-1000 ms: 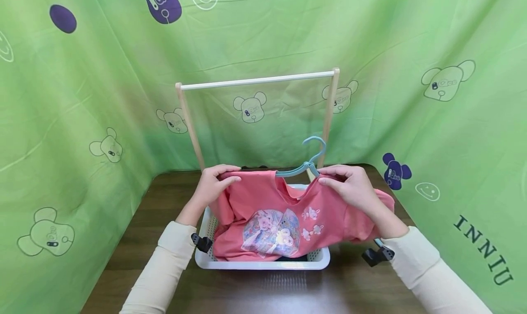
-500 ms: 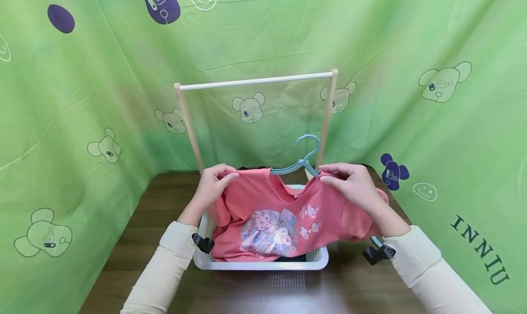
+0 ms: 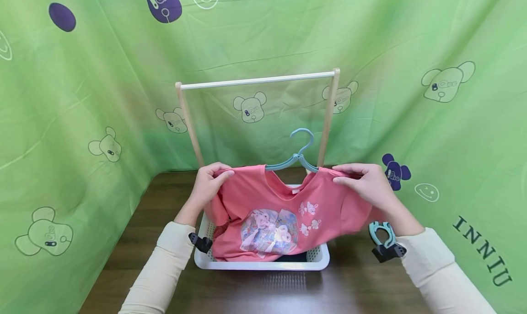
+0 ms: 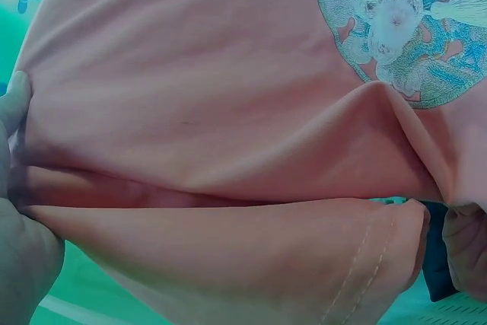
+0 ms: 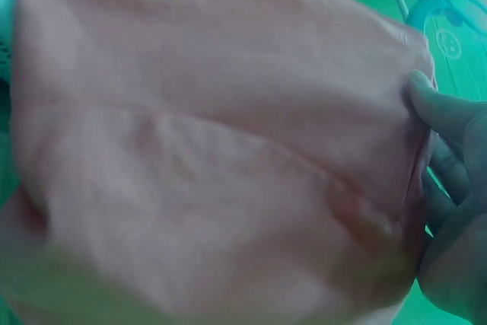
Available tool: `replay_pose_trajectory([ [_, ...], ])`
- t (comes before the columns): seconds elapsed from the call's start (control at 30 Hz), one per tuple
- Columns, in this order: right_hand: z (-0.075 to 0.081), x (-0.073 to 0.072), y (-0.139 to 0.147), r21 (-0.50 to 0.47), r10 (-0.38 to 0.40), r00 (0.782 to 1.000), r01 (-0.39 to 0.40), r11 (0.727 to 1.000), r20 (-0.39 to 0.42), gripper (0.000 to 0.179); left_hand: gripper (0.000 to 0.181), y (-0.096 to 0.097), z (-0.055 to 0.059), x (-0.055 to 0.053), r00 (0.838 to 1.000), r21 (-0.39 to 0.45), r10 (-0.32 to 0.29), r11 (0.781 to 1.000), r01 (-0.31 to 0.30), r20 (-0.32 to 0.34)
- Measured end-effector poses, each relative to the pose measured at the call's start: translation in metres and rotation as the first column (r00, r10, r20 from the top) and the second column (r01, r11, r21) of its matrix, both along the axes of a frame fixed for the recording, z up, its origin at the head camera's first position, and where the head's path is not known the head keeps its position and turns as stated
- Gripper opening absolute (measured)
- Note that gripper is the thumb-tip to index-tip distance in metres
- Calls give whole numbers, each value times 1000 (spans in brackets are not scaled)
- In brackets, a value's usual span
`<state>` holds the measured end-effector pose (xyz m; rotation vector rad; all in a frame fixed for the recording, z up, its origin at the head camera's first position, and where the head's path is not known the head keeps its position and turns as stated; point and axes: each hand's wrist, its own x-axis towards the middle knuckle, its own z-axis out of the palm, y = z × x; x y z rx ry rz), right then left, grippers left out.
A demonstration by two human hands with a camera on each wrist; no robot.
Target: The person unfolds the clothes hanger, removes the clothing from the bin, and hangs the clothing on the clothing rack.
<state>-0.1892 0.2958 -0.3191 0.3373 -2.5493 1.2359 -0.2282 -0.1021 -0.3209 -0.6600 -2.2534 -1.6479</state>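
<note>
A pink T-shirt [image 3: 255,190] with a round bow-and-bunny print is stretched between both hands in the head view. A blue-green clothes hanger [image 3: 297,157] sits inside its neck, its hook upright above the collar. My left hand [image 3: 208,183] pinches the left shoulder between thumb and fingers. My right hand [image 3: 366,186] pinches the right shoulder, a little outward of the hanger's arm. The shirt's lower part droops into a white basket [image 3: 263,265]. In the left wrist view the sleeve [image 4: 228,256] hangs below the hand; the right wrist view shows cloth filling most of the picture.
Behind the basket stands a garment rack with wooden posts and a white rail [image 3: 259,81]. Another light-blue hanger [image 3: 380,234] lies on the brown table [image 3: 144,240] under my right wrist. Dark cloth [image 3: 292,257] shows in the basket. A green printed curtain [image 3: 263,39] surrounds the table.
My right hand has moved right, outward along the shoulder, drawing the shirt wider. The hanger's hook has shifted left and up, and more of the hanger on the table shows.
</note>
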Motion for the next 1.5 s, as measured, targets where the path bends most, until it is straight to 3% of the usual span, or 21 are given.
replay_pose_trajectory([
  [0.2, -4, -1, 8, -29, -10, 1000, 10, 1000, 13, 33, 9, -2, 1, 0, 1000, 8, -14, 1000, 14, 21],
  [0.37, -3, 1, 9, -78, 18, 999, -16, 997, 33, 32, 9, -4, -2, -5, 999, 15, -32, 999, 33, -8],
  [0.53, -1, 2, 11, -82, 42, 998, -38, 996, 42, 32, 7, -8, -21, -23, 999, 53, -37, 998, 38, -31],
  [0.63, 1, 3, 12, -81, 5, 1000, -4, 997, 18, 30, 8, -10, -31, -31, 999, 81, -39, 996, 40, -12],
  [0.8, 5, 5, 10, -95, -64, 997, 60, 994, -35, 26, 22, -9, -36, -32, 998, 123, 11, 992, -17, 54],
  [1.0, 9, 7, 11, -102, -90, 993, 83, 991, -70, 28, 36, -11, -38, -32, 991, 149, 90, 983, -104, 99],
  [1.23, 6, 11, 8, -97, -139, 980, 126, 987, -141, 25, 36, -12, -52, -30, 988, 205, 134, 968, -146, 70],
  [1.5, 15, 10, 13, -158, -183, 971, 159, 975, -155, 28, 45, -6, -53, -27, 978, 224, 197, 952, -207, 68],
])
